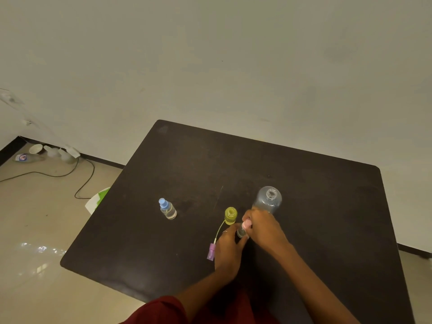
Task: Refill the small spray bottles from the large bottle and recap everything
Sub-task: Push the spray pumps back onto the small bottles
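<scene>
On the dark table my left hand grips a small clear spray bottle by its body. My right hand pinches that bottle's pink cap from above. Just behind my hands stands the large clear bottle, uncapped, with liquid in it. An open yellow small bottle stands to its left. A purple spray head with its thin tube lies flat beside my left hand. Farther left a small clear bottle with a blue cap stands upright, capped.
The table is pushed near a pale wall. On the floor at left lie a black cable, a cup and several bottles by the skirting. A white and green object pokes out under the table's left edge.
</scene>
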